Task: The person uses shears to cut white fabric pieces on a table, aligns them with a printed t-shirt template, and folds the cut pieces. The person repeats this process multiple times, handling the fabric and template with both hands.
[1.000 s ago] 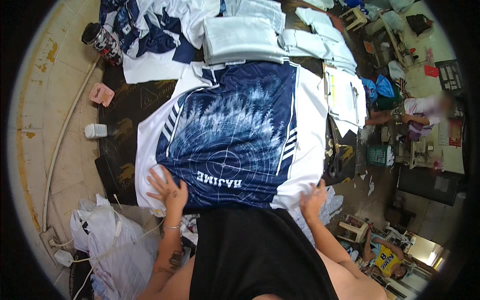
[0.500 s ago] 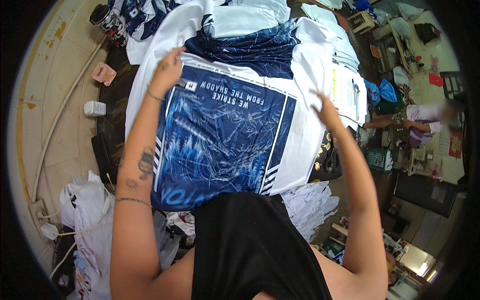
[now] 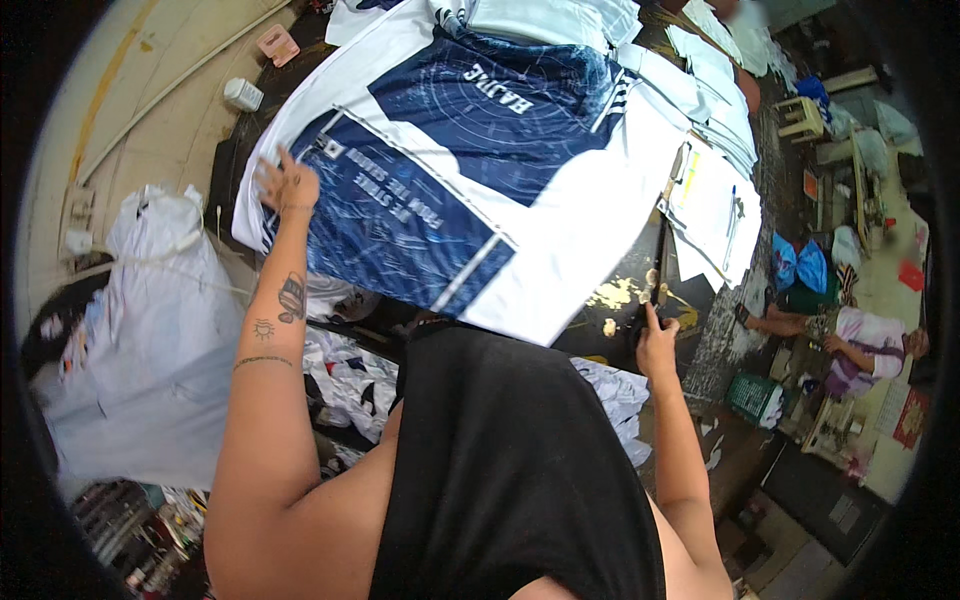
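Note:
A navy blue and white sports jersey lies on a dark table, one part folded over so that a printed blue panel faces up. My left hand rests with spread fingers on the left edge of that folded panel. My right hand is off the jersey, down at the table's near edge beside yellow paint spots. Its fingers are partly curled with one pointing up. Whether it holds anything is hidden.
Stacks of folded white garments line the table's far side, with a sheaf of papers at the right. A large white plastic bag stands at my left. A person sits on the floor at right near a green basket.
The jersey has been folded over and lies more to the left in view. My right hand has dropped from the jersey's right side to the table edge. My left hand stays on the left edge.

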Demonstrator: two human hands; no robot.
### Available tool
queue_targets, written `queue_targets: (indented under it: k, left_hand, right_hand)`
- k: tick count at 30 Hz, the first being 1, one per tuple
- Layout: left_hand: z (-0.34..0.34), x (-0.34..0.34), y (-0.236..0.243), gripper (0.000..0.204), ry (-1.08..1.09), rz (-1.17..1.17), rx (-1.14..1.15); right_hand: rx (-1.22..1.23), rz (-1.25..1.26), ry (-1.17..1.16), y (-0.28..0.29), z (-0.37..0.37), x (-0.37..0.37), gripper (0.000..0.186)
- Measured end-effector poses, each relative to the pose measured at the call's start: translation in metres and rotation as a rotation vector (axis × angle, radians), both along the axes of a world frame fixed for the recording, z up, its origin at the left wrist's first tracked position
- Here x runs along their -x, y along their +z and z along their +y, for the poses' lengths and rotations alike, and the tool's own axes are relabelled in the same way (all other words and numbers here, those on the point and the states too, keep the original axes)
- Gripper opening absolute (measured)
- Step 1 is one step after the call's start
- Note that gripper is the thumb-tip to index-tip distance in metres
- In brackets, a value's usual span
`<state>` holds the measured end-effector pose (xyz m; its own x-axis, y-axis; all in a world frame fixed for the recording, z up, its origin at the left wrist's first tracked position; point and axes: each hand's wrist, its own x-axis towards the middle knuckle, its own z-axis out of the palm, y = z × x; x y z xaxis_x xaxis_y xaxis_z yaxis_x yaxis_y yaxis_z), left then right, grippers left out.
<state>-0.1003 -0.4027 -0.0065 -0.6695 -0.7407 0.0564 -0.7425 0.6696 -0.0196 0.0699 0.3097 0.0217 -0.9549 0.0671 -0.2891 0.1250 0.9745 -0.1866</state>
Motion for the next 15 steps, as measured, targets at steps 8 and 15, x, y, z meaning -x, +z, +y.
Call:
queue_targets:
  k: [8,15]
  left_hand:
    - [0.340,-0.125,0.021,0.030,-1.215,0.108,-0.787]
    - [0.386,-0.204,-0.018,0.020,-1.209,0.392,-0.532]
  right_hand:
    - [0.325,-0.071,0.051,-0.002,0.032,-0.030,0.041]
    - [0.557,-0.141,0.026,0.012,0.061,-0.053,0.061]
